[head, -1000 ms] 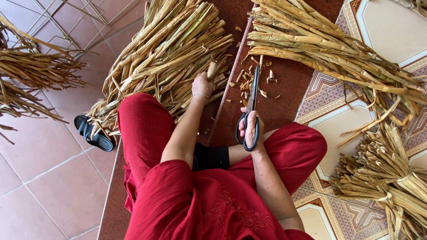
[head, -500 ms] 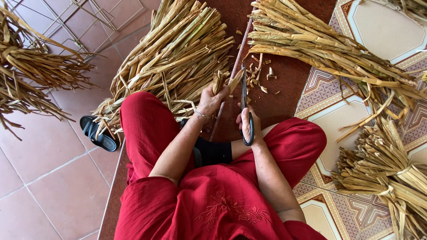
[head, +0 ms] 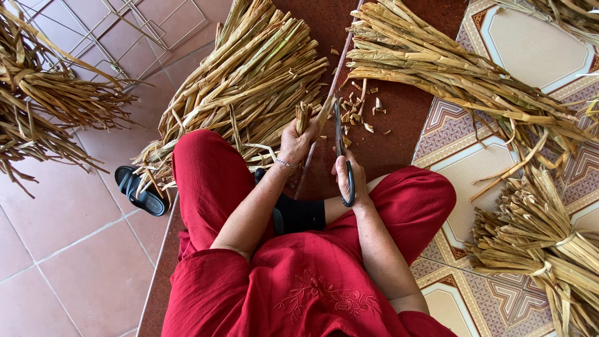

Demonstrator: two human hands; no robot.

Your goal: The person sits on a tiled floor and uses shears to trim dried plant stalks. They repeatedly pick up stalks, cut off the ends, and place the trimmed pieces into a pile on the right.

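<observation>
The left hand [head: 293, 142] fingers wrap a short bunch of dry tan stalks [head: 304, 117], ends upward; the right hand [head: 347, 178] fingers grip black-handled scissors [head: 340, 146] just beside them.

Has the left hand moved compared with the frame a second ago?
Yes. The left hand, now gripping a small stalk bunch, has shifted toward the scissors in the right hand, away from the sandal.

We are working with one head-worn view, looking steeply down from above onto our own lap, close in. It is taking in the red-clad knees [head: 206, 168], the brown mat [head: 399, 125] ahead and tiled floor [head: 68, 212] at both sides.
</observation>
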